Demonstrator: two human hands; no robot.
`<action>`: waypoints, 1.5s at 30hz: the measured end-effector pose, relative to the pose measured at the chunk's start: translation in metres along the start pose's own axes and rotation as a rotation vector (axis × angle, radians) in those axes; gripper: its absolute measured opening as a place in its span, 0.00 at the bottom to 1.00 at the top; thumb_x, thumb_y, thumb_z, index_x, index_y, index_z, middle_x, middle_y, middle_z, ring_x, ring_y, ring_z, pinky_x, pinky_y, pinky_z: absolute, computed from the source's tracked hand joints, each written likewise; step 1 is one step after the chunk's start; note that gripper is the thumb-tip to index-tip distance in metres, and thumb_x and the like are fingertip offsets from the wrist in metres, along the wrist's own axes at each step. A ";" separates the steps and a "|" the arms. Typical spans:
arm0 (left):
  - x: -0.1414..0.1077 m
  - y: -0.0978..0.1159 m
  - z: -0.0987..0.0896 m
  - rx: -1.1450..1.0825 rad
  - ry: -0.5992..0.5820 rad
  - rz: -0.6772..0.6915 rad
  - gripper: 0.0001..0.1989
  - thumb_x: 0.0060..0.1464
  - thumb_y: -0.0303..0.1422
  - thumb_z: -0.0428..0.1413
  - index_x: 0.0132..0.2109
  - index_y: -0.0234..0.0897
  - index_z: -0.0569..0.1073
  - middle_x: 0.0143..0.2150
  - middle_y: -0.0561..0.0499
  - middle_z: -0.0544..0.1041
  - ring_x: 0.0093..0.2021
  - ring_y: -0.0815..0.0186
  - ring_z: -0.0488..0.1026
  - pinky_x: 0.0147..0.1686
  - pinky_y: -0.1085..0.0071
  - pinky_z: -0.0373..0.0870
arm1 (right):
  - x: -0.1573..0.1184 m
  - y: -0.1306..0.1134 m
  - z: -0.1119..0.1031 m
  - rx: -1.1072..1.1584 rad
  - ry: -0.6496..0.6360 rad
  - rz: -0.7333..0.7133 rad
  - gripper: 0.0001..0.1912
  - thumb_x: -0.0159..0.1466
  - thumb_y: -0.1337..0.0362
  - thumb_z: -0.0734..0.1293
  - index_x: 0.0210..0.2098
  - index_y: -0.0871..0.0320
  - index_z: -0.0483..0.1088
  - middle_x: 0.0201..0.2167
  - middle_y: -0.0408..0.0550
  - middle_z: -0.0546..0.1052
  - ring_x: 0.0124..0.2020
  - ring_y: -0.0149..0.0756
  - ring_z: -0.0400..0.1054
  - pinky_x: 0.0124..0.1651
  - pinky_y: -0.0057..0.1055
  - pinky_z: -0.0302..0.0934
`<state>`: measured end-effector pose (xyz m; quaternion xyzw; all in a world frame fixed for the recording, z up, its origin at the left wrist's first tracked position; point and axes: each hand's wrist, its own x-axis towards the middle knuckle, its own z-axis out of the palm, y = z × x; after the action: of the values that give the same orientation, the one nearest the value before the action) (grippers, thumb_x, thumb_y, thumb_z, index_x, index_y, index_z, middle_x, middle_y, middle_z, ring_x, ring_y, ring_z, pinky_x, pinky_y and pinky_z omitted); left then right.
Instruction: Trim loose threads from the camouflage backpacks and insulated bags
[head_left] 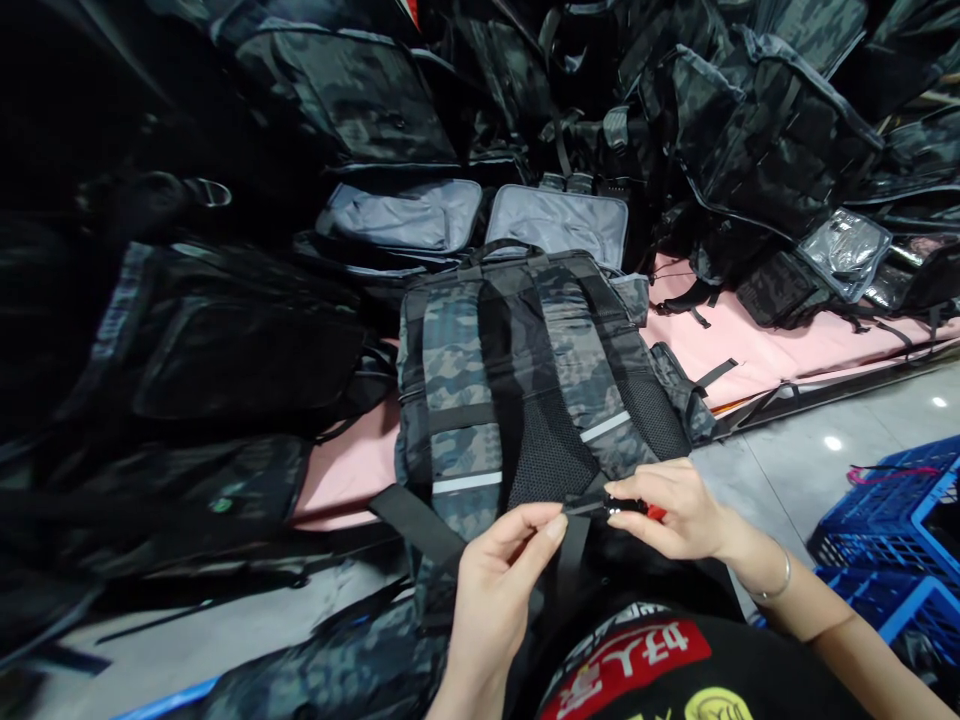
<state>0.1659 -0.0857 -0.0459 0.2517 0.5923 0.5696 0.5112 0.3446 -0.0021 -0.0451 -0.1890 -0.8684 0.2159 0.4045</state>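
A camouflage backpack [517,370] lies before me with its two padded shoulder straps and mesh back panel facing up. At its near edge, my left hand [502,570] is closed in a pinch on the end of a dark webbing strap [581,503]. My right hand [671,510] grips a small black-and-red tool [630,507] that looks like thread snips. The tool's tip is at the strap, close to my left fingertips; whether it touches the webbing, I cannot tell. A separate loose black strap [420,525] sticks out at the pack's lower left.
Dark bags are heaped at left, including a black one [240,350]. Open camouflage bags [765,140] with grey linings are piled behind. Pink sheeting [750,335] covers the low surface. Blue plastic crates [900,510] stand on the tiled floor at right.
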 end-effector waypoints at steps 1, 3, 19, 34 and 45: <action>0.000 0.000 0.001 0.004 0.001 -0.002 0.13 0.35 0.36 0.66 0.29 0.31 0.77 0.25 0.49 0.74 0.26 0.69 0.68 0.29 0.76 0.66 | 0.000 0.001 0.000 0.001 -0.003 0.002 0.08 0.63 0.63 0.63 0.39 0.62 0.69 0.26 0.46 0.75 0.23 0.28 0.67 0.27 0.24 0.61; 0.000 0.000 0.002 0.006 -0.006 -0.013 0.13 0.35 0.36 0.66 0.29 0.32 0.77 0.25 0.49 0.74 0.27 0.69 0.68 0.29 0.76 0.66 | -0.001 0.002 0.001 0.009 -0.003 0.008 0.08 0.63 0.64 0.63 0.39 0.62 0.69 0.25 0.46 0.75 0.23 0.28 0.67 0.27 0.24 0.61; 0.003 -0.003 -0.004 -0.019 0.087 0.022 0.15 0.34 0.37 0.66 0.29 0.31 0.76 0.27 0.49 0.75 0.28 0.70 0.68 0.31 0.77 0.65 | -0.010 0.004 -0.006 0.051 0.024 0.098 0.07 0.62 0.64 0.64 0.38 0.61 0.68 0.28 0.47 0.76 0.27 0.30 0.70 0.30 0.24 0.62; 0.006 0.000 -0.004 -0.054 -0.025 -0.038 0.12 0.33 0.34 0.66 0.28 0.32 0.77 0.25 0.49 0.75 0.25 0.71 0.68 0.28 0.77 0.66 | -0.007 0.012 -0.012 0.137 -0.122 0.043 0.07 0.63 0.63 0.64 0.36 0.61 0.70 0.29 0.47 0.77 0.27 0.30 0.70 0.29 0.24 0.62; 0.007 -0.001 0.002 -0.085 -0.006 -0.150 0.16 0.29 0.36 0.68 0.28 0.32 0.77 0.24 0.50 0.75 0.25 0.71 0.69 0.27 0.79 0.66 | -0.018 0.009 0.000 0.270 -0.017 0.213 0.08 0.59 0.62 0.67 0.35 0.60 0.69 0.25 0.44 0.75 0.20 0.24 0.64 0.24 0.21 0.58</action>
<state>0.1653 -0.0789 -0.0485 0.1864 0.5832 0.5536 0.5645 0.3568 -0.0037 -0.0610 -0.2219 -0.8101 0.3736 0.3936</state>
